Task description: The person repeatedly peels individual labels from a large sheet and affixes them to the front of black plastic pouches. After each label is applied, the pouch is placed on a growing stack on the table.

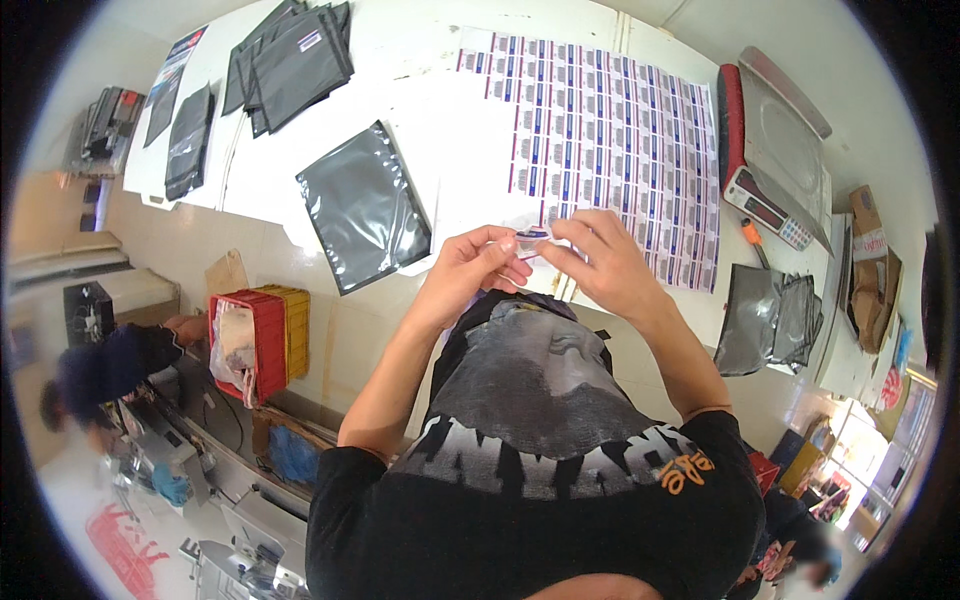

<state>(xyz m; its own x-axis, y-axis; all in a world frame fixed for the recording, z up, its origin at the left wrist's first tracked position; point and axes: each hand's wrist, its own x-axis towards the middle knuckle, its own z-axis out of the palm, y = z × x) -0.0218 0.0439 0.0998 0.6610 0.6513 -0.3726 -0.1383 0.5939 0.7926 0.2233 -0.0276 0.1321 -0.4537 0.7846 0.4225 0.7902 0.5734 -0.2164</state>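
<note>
In front of my chest, both hands pinch a small clear-backed label (531, 236) with a dark blue band. My left hand (470, 265) holds its left end between thumb and fingers. The fingertips of my right hand (607, 262) close on its right end. Just beyond lies a large sheet of labels (615, 150), with rows of the same blue, white and red print; its near left part is bare. To the left of my hands a shiny black plastic bag (365, 210) lies flat on the white table (400, 90).
A stack of black bags (295, 65), one bearing a label, lies at the far left beside a narrower pile (188, 145). At right stand a scale (780, 150) and more dark bags (765, 315). Red and yellow crates (262, 340) are at lower left, near another person (120, 365).
</note>
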